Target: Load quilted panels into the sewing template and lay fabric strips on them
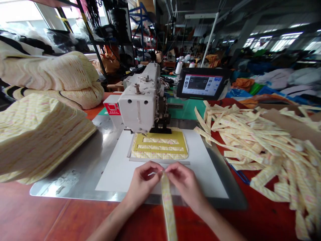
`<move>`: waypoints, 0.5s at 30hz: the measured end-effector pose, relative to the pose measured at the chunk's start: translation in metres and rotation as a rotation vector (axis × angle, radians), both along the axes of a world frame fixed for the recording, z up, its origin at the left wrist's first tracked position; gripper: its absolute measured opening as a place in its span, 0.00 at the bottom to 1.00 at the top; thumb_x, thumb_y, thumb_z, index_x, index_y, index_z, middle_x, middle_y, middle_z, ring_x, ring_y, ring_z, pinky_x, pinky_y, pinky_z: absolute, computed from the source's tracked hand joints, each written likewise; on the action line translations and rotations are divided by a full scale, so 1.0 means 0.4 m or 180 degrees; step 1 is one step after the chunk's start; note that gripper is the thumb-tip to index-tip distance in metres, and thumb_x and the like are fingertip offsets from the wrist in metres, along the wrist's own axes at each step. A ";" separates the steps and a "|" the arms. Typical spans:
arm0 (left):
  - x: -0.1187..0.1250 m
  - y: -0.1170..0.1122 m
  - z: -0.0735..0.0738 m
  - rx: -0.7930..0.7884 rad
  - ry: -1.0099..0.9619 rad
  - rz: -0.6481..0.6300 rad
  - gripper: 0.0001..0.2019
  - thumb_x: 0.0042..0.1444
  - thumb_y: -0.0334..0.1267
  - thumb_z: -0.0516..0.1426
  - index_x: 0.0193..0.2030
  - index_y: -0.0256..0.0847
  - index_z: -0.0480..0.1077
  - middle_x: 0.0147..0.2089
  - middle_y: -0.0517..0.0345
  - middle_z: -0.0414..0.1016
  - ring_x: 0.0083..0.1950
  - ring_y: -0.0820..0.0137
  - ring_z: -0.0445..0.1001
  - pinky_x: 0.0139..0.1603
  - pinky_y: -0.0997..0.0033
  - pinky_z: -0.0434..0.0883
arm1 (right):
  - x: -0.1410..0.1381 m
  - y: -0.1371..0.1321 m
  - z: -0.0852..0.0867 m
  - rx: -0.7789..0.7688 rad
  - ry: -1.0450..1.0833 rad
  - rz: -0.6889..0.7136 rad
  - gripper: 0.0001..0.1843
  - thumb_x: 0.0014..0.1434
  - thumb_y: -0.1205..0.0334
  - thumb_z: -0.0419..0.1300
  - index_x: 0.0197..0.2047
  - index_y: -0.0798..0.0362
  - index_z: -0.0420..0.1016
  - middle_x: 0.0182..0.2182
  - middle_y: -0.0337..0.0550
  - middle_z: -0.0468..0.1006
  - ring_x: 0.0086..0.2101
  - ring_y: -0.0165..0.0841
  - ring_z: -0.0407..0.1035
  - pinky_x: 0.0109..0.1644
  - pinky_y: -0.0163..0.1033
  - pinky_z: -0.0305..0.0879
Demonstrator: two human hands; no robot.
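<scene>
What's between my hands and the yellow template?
Head view: a grey bar edging the yellow template, then a bare band of white board up to the left hand and right hand pinching the fabric strip.

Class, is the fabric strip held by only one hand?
No, the left hand and right hand both pinch the fabric strip.

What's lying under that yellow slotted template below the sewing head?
Patterned fabric shows through the slots of the template and past its edges, on a white board. The fabric between the slots is covered.
</scene>
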State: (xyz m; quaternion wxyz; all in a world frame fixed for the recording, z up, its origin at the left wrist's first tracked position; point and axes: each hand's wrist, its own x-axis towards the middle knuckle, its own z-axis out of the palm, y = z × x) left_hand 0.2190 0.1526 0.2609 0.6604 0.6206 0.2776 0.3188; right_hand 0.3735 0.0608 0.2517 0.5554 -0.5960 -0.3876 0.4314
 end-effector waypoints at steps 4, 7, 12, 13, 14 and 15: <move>-0.002 0.002 -0.004 -0.0026 -0.0004 0.0039 0.11 0.57 0.44 0.67 0.35 0.37 0.80 0.37 0.53 0.80 0.40 0.71 0.77 0.45 0.77 0.74 | -0.006 -0.007 -0.011 0.0062 -0.0261 -0.0040 0.21 0.61 0.45 0.62 0.39 0.58 0.75 0.39 0.43 0.77 0.40 0.19 0.73 0.45 0.19 0.71; -0.002 -0.002 -0.010 -0.0123 -0.0057 0.0131 0.10 0.55 0.43 0.69 0.36 0.37 0.81 0.38 0.52 0.81 0.41 0.70 0.79 0.46 0.76 0.76 | -0.010 -0.006 0.000 0.0032 -0.0227 -0.0082 0.23 0.61 0.43 0.61 0.39 0.58 0.75 0.39 0.43 0.77 0.40 0.20 0.74 0.45 0.19 0.71; 0.001 -0.013 -0.008 -0.0190 -0.0167 0.0343 0.10 0.54 0.42 0.69 0.35 0.36 0.80 0.38 0.53 0.80 0.40 0.70 0.79 0.45 0.76 0.77 | -0.008 0.005 0.021 -0.0238 0.0088 -0.0078 0.27 0.59 0.40 0.63 0.44 0.58 0.73 0.41 0.44 0.77 0.42 0.22 0.75 0.47 0.21 0.72; 0.001 -0.015 -0.007 -0.0178 -0.0195 0.0377 0.10 0.54 0.42 0.69 0.35 0.36 0.80 0.37 0.53 0.80 0.40 0.70 0.79 0.45 0.76 0.77 | -0.007 0.007 0.022 -0.0306 0.0161 -0.0043 0.28 0.57 0.39 0.64 0.44 0.58 0.73 0.40 0.43 0.77 0.41 0.22 0.75 0.45 0.21 0.72; 0.002 -0.016 -0.005 -0.0160 -0.0213 0.0405 0.10 0.54 0.42 0.69 0.35 0.36 0.79 0.37 0.53 0.80 0.40 0.70 0.79 0.45 0.76 0.78 | -0.007 0.010 0.022 -0.0357 0.0225 -0.0006 0.29 0.56 0.39 0.65 0.44 0.59 0.73 0.39 0.43 0.77 0.39 0.22 0.74 0.44 0.21 0.72; 0.002 -0.017 -0.003 -0.0140 -0.0223 0.0428 0.10 0.54 0.41 0.69 0.35 0.36 0.79 0.37 0.53 0.80 0.40 0.70 0.79 0.45 0.76 0.78 | -0.008 0.011 0.022 -0.0389 0.0285 0.0017 0.29 0.55 0.39 0.66 0.42 0.60 0.73 0.38 0.43 0.77 0.38 0.21 0.73 0.42 0.21 0.71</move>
